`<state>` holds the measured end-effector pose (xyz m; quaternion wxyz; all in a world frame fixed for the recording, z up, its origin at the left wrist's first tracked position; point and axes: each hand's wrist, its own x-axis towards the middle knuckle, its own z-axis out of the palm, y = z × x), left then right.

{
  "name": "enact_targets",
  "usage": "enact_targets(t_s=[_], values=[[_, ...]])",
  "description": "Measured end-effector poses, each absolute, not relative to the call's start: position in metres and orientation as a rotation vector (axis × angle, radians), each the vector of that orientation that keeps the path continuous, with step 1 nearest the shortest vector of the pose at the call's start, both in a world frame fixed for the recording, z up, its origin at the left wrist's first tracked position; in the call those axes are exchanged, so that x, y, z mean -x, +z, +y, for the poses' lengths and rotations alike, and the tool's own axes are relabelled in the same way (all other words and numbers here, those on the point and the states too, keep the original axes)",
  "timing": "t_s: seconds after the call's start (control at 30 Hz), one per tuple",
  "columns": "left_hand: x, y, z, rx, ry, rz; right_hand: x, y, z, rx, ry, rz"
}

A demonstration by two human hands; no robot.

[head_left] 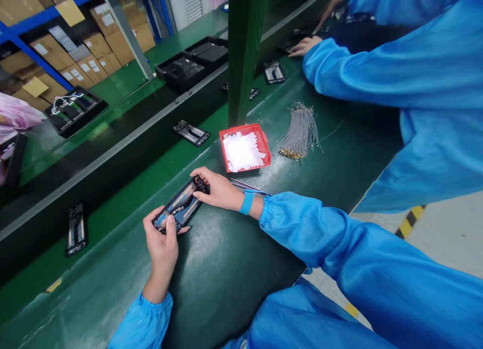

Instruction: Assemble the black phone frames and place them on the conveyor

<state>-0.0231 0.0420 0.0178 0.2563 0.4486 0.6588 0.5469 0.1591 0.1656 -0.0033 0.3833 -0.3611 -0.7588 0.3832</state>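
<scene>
Between my two hands is an opened smartphone body point(180, 208), tilted above the green mat, its inner side with a black flex strip and pale bars facing up. My left hand point(164, 240) grips its lower left end, thumb across the inside. At the upper right end my right hand point(217, 189) holds it, fingers over the top edge and thumb near the corner. A blue band circles my right wrist. Tweezers point(245, 186) lie partly behind that wrist. Just beyond stands a red tray point(267, 160) heaped with white paper-like strips point(243, 150).
A bundle of thin grey cables point(300, 130) lies right of the tray. Several phone bodies rest along the green belt, one point(191, 132) beyond my hands, another point(76, 230) at left. A green post point(247, 52) rises behind the tray. A co-worker's blue sleeve point(358, 77) reaches in from the right.
</scene>
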Motion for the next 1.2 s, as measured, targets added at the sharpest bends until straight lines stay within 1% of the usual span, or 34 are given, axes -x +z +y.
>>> enact_targets(t_s=[0.27, 0.6, 0.73, 0.83, 0.93, 1.13, 1.2], values=[[0.006, 0.013, 0.027, -1.364, 1.455, 1.800, -0.148, 0.005, 0.139, 1.014, 0.863, -1.842], [0.000, -0.002, 0.021, -1.482, 1.483, 1.884, -0.138, 0.013, 0.105, 1.137, 0.778, -1.928], [0.006, 0.005, 0.028, -1.397, 1.514, 1.914, -0.136, 0.008, 0.104, 1.133, 0.732, -1.948], [0.018, 0.016, 0.039, -1.234, 1.519, 1.964, -0.137, 0.006, 0.109, 1.111, 0.698, -2.010], [0.031, 0.020, 0.045, -1.119, 1.470, 1.872, -0.143, 0.007, 0.118, 1.069, 0.655, -2.054], [0.029, 0.012, 0.042, -1.032, 1.327, 1.749, -0.153, 0.011, 0.123, 0.838, 0.441, -2.260], [0.025, 0.011, 0.040, -1.020, 1.257, 1.708, -0.154, 0.010, 0.119, 0.770, 0.442, -2.335]])
